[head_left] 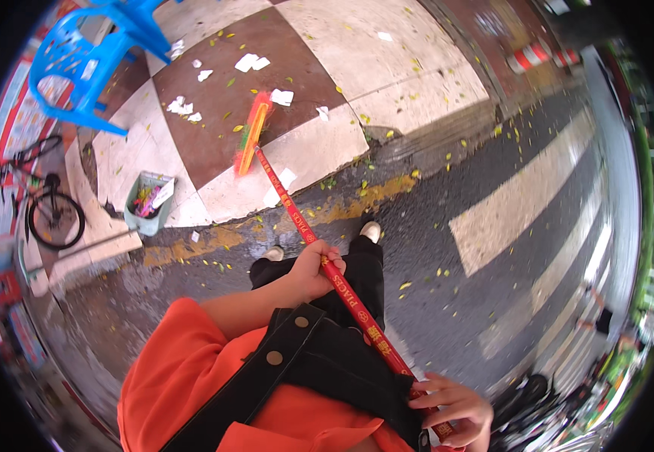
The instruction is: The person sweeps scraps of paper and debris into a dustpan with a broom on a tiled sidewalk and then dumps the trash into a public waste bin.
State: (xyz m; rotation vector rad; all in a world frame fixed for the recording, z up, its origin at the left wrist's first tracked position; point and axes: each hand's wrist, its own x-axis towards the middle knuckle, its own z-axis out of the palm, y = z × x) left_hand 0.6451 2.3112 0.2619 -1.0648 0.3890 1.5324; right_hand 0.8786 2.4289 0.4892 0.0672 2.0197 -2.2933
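Observation:
A broom [297, 216] with a red printed handle runs slantwise from my body out to the pavement. Its orange and green head with red bristles [251, 135] rests on the dark brown tile. Around the middle of the handle, my left hand [322, 271] is closed. My right hand [456, 410] holds the handle's upper end at the lower right, fingers curled loosely over it. Scraps of white paper [252, 62] and yellow leaves lie about the broom head; one paper piece [282, 98] is right beside it.
A pale green dustpan [146, 218] holding litter stands at the pavement's left edge. Blue plastic chairs [89, 64] and a bicycle [54, 215] are on the left. A stepped kerb [432, 128] borders the road with its white crossing stripes [523, 196]. Red-and-white posts [529, 57] lie far right.

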